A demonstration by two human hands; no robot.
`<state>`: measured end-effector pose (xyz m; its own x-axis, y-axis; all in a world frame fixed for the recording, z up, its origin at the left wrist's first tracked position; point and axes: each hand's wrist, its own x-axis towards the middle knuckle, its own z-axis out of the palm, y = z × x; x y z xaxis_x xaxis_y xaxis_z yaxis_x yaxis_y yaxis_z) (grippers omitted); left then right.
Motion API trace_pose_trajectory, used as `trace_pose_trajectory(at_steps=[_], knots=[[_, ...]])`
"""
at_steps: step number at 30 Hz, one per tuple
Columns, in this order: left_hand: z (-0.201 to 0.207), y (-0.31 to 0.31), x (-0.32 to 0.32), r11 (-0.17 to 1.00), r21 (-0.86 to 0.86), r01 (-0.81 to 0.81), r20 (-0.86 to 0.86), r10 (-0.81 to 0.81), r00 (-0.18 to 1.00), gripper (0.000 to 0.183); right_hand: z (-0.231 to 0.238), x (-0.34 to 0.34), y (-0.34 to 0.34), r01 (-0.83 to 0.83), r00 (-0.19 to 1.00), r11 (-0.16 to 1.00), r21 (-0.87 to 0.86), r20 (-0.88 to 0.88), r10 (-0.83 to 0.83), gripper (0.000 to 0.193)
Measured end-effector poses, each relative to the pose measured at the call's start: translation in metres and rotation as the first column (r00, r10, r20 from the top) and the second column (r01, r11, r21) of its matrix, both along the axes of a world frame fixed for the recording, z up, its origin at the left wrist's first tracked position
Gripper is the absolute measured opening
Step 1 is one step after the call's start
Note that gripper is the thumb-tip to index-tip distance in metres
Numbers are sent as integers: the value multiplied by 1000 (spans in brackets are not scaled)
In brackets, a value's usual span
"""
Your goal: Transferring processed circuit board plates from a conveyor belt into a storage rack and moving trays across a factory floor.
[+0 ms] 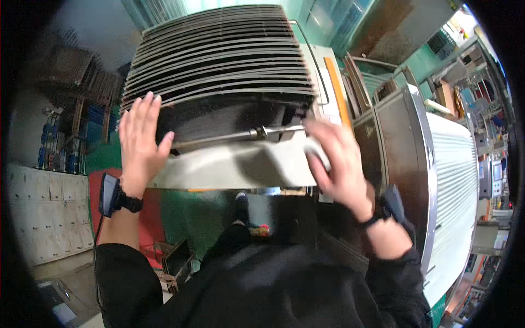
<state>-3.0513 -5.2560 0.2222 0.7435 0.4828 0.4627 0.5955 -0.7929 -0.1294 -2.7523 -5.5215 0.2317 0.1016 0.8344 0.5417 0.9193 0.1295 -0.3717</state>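
Note:
A row of thin dark panels with pale edges [224,60] stands packed in a rack on a white tabletop [219,169]. Along its near side runs a thin metal rod [219,139] with a small collar near the middle. My left hand [142,136] lies with fingers stretched against the left end of the row, thumb by the rod's left end. My right hand [340,161] is at the rod's right end, thumb and fingers apart and somewhat blurred. Whether its fingertips touch the rod is hard to make out. Neither hand grips anything I can see.
An orange strip [337,90] lies along the table's right side. Beyond it stands a metal cabinet [402,142], with a long stack of white sheets [451,164] farther right. Grey lockers [52,208] stand at the left. A small wooden rack [178,259] is below the table.

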Motion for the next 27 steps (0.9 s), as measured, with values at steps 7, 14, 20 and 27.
trace_pose_trajectory(at_steps=[7,14,20,27], knots=[[9,3,15,1000,12,21,-3,-21,1000,84,-201,-9,-110,52,899,815,-577,-328,-289,23],[11,-29,29,920,-65,387,141,-376,916,64,-227,-15,-135,56,888,704,-708,-287,-360,22],[-19,-78,132,645,-599,475,312,-358,880,54,-122,-31,-138,5,924,865,-503,-328,-196,28],[-35,-83,144,709,-641,294,233,-186,955,30,71,8,-281,606,793,788,109,-166,-586,36]])
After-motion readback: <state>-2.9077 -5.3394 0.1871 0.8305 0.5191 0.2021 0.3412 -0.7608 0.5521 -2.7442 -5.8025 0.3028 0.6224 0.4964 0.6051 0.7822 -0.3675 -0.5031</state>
